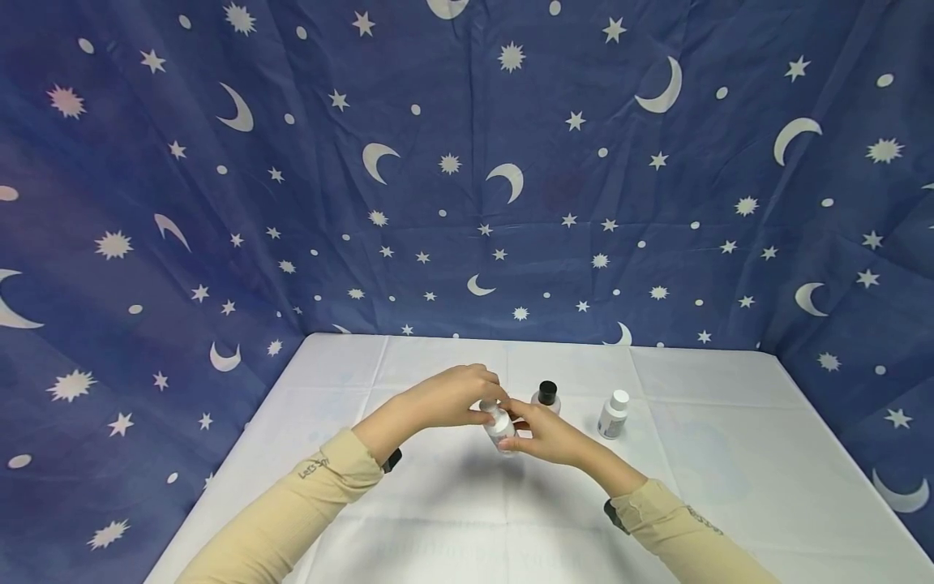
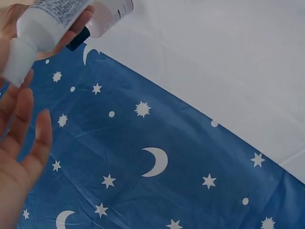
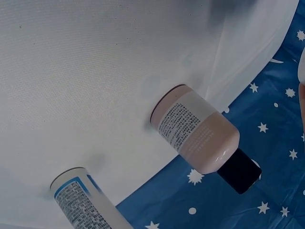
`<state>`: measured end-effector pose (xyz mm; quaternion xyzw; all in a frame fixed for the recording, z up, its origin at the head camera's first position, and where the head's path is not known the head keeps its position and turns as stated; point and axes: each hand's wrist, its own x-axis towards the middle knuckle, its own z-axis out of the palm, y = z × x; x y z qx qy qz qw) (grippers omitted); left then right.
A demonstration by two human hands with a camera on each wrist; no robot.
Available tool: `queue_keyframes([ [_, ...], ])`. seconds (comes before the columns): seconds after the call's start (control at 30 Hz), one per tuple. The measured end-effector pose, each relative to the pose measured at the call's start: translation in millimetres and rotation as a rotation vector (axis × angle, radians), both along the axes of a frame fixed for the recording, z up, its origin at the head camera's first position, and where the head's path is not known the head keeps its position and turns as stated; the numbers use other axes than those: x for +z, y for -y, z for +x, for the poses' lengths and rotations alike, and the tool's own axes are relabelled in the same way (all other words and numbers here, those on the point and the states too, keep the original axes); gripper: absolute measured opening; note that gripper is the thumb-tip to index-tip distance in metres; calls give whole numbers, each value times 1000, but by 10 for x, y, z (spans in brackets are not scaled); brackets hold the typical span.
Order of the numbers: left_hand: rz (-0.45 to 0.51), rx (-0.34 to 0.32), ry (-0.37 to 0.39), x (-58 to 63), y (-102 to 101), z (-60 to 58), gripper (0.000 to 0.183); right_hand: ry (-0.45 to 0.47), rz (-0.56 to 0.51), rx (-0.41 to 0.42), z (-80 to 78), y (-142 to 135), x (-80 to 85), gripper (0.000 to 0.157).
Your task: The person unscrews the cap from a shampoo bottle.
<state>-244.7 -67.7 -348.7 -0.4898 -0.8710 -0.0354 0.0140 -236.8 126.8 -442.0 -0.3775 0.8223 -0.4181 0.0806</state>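
A small white bottle (image 1: pixel 501 430) with printed text on its side tilts over the table in the head view, between both hands. My right hand (image 1: pixel 549 432) grips its body. At its top, my left hand (image 1: pixel 461 395) pinches the white cap (image 2: pixel 21 61) between thumb and fingertips; the other fingers (image 2: pixel 42 133) spread below it in the left wrist view. Close behind the right hand stands a pinkish bottle (image 3: pixel 200 131) with a black cap (image 3: pixel 239 171). To the right, another white bottle (image 1: pixel 613 415) stands upright, its label edged in blue.
A white cloth (image 1: pixel 409 487) covers the table. Behind it and along the sides hangs a dark blue curtain (image 1: pixel 438 211) with white moons and stars. Both forearms (image 1: pixel 321 478) reach in from the front in beige sleeves.
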Motion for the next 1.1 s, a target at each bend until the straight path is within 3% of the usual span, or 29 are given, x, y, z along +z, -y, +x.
queue_keyframes([
  [0.13,-4,5,-39,10,2,-5,24,-31,-3,13,0,13,5,48],
  [0.33,-30,43,4,14,28,-4,31,-20,6,14,11,30,6,46],
  [0.43,-40,42,-7,15,36,-3,26,-10,13,9,15,34,10,45],
  [0.57,0,32,-14,18,58,-5,18,-6,16,11,16,39,12,44],
  [0.73,46,38,50,5,116,-5,26,-13,18,2,13,41,7,44],
  [1.1,90,90,86,-3,190,10,18,-6,18,0,-9,51,-6,42],
])
